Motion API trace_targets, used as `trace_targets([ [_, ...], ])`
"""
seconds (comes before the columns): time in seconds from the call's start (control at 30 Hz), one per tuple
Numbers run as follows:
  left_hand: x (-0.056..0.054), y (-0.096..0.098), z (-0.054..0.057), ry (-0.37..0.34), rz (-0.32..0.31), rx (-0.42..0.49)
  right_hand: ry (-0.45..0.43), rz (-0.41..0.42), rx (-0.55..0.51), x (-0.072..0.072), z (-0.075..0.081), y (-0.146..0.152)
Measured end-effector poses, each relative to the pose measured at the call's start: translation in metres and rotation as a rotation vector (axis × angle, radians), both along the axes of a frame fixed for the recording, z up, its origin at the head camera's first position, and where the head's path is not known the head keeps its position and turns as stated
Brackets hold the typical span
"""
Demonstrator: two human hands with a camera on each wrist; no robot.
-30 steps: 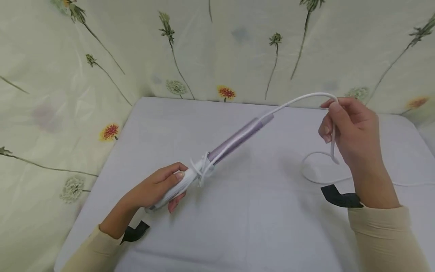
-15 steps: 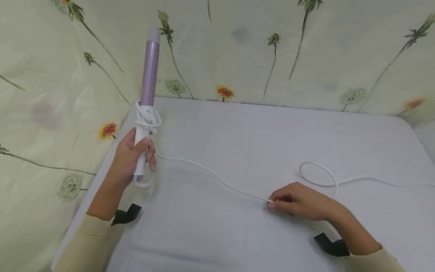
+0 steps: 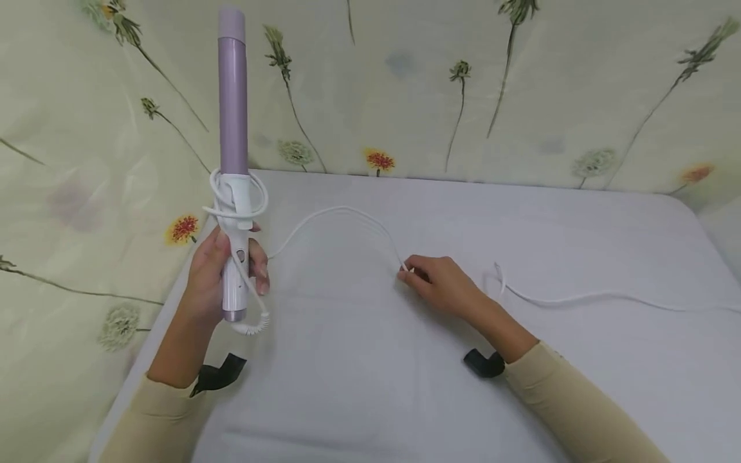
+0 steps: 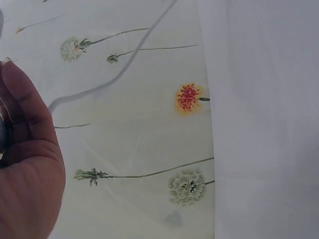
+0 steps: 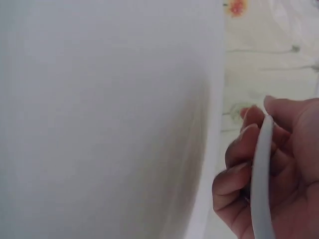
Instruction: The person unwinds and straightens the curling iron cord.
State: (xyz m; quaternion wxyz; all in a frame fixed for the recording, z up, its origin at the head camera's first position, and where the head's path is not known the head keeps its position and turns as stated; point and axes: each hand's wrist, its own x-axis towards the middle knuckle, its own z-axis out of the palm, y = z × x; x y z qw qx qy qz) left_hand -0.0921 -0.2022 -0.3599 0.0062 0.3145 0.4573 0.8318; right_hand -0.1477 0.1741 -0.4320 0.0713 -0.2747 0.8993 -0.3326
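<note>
A curling iron (image 3: 233,109) with a purple barrel and white handle stands upright at the left of the head view. My left hand (image 3: 205,276) grips it round the white handle. Loops of white cord (image 3: 341,208) circle the iron just below the barrel, and a length arches from there over to the right. My right hand (image 3: 442,283) pinches that cord between thumb and fingers near the middle of the table. In the right wrist view the cord (image 5: 261,184) runs across the palm. Only part of the left hand (image 4: 30,149) shows in the left wrist view.
A white-covered table (image 3: 347,360) lies under both hands. More cord (image 3: 602,296) trails over it to the right edge of the head view. Behind and to the left hangs a flower-printed sheet (image 3: 359,96). Each wrist wears a black strap piece (image 3: 485,364).
The curling iron has swung from pointing right to upright at the left. My right hand came down from the upper right, then moved left with the cord.
</note>
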Motion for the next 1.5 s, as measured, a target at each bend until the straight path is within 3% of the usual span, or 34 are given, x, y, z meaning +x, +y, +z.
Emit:
trace_targets([
  [0.17,0.000,0.010,0.001,0.042,-0.009,-0.045,-0.030,-0.118,0.153,-0.021,0.012,-0.018],
  [0.23,0.001,0.014,-0.001,0.047,-0.007,-0.097,0.018,-0.136,0.195,-0.020,0.021,-0.024],
  [0.3,0.002,0.017,-0.002,0.046,-0.012,-0.151,0.123,-0.114,0.164,-0.012,0.032,-0.035],
  [0.4,0.002,0.022,-0.004,0.043,-0.053,-0.192,0.284,0.009,-0.016,0.003,0.049,-0.057],
  [0.5,0.004,0.027,-0.007,0.051,-0.120,-0.209,0.311,0.225,-0.183,0.014,0.063,-0.082],
  [0.63,0.011,0.037,-0.009,0.059,-0.245,-0.236,0.304,0.424,-0.206,0.020,0.068,-0.105],
  [0.73,0.017,0.044,-0.009,0.039,-0.332,-0.276,0.271,0.475,-0.178,0.019,0.064,-0.107],
  [0.87,0.024,0.049,-0.009,0.004,-0.434,-0.336,0.173,0.415,-0.141,0.012,0.062,-0.101],
  [1.0,0.030,0.052,-0.011,-0.015,-0.508,-0.383,0.209,0.373,-0.227,-0.008,0.070,-0.100],
  [1.07,0.031,0.056,-0.013,-0.028,-0.523,-0.408,0.244,0.361,-0.330,-0.019,0.078,-0.098],
  [1.2,0.031,0.058,-0.018,-0.067,-0.543,-0.455,0.282,0.229,-0.433,-0.028,0.105,-0.084],
  [1.33,0.033,0.053,-0.023,-0.100,-0.576,-0.506,0.243,0.136,-0.503,-0.034,0.130,-0.061],
  [1.5,0.033,0.041,-0.025,-0.104,-0.554,-0.546,0.172,0.114,-0.757,-0.048,0.139,-0.011],
])
